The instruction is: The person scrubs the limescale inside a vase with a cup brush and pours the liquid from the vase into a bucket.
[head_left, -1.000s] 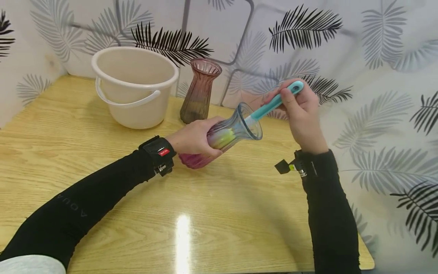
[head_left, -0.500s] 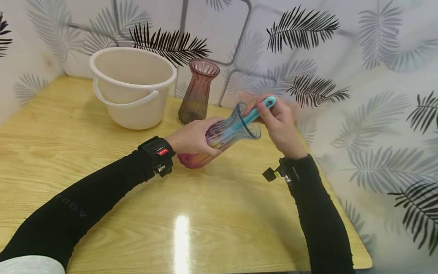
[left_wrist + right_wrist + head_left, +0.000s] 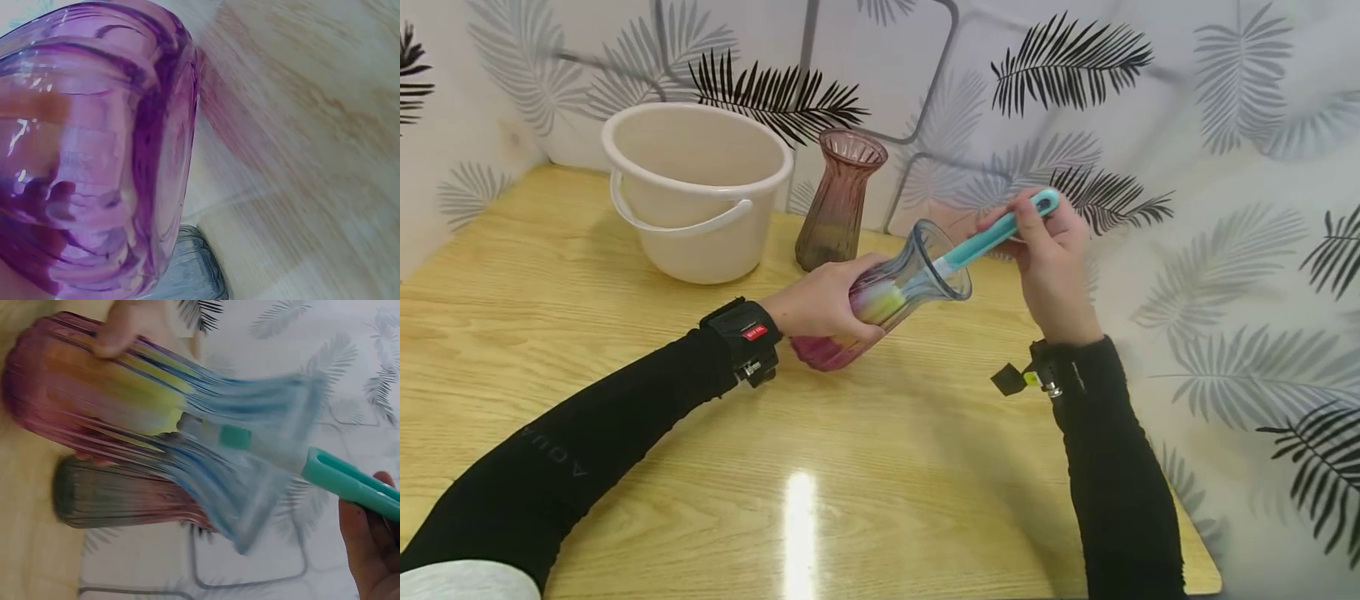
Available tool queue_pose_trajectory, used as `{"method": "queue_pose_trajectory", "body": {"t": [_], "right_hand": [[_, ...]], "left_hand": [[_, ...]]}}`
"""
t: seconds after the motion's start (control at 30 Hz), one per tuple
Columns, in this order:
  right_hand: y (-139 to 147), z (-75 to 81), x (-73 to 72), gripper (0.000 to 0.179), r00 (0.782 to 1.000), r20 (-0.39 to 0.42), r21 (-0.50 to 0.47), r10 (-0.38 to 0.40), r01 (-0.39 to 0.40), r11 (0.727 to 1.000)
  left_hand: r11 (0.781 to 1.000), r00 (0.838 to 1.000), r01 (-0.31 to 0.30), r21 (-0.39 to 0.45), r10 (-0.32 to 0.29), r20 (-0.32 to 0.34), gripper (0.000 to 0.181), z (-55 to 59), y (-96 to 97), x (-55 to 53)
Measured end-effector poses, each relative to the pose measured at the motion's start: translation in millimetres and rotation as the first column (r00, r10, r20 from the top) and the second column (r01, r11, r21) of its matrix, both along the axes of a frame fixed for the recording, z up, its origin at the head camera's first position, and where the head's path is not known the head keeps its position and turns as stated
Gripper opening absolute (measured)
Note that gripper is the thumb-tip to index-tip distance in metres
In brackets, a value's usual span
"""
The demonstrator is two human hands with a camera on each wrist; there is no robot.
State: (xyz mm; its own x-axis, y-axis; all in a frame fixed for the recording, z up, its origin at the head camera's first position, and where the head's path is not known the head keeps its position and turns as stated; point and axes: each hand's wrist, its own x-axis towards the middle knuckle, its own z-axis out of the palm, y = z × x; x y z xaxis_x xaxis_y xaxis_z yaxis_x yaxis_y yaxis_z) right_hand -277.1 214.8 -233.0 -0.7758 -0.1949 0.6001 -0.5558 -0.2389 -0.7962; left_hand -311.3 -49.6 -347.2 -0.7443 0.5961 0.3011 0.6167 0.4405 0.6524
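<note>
My left hand [image 3: 827,302] grips the body of a ribbed glass vase [image 3: 934,262], clear blue at its flared mouth and purple-pink at its base. The vase lies tilted, its mouth up and to the right. In my right hand [image 3: 1051,258] is a bottle brush, pinched by its teal handle [image 3: 992,236]. The brush's yellow-and-white head [image 3: 150,394] shows through the glass, inside the vase body. The left wrist view is filled by the purple vase base [image 3: 94,162], held above the table.
A cream bucket [image 3: 700,200] with a white handle stands at the back left of the wooden table [image 3: 700,483]. Beside it stands a second ribbed vase [image 3: 838,204], pinkish at the top and grey below. Leaf-patterned wall covering [image 3: 1225,275] rises behind and at the right.
My right hand pushed the brush deeper into the vase, then drew it partway back out, up and to the right. The left hand and the vase stay almost still.
</note>
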Motion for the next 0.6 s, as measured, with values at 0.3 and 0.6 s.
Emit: {"method": "queue_pose_trajectory", "body": {"t": [0.3, 0.6], "right_hand": [[11.5, 36.9, 4.5, 0.017, 0.99, -0.021, -0.2, -0.14, 0.133, 0.971], [-11.4, -16.0, 3.1, 0.02, 1.0, -0.025, 0.227, -0.018, 0.024, 0.974]], "left_hand": [[1.0, 0.999, -0.004, -0.019, 0.003, -0.034, 0.089, 7.8, 2.5, -1.0], [0.998, 1.0, -0.009, -0.057, 0.008, -0.014, 0.091, 0.8, 6.9, 0.8]]}}
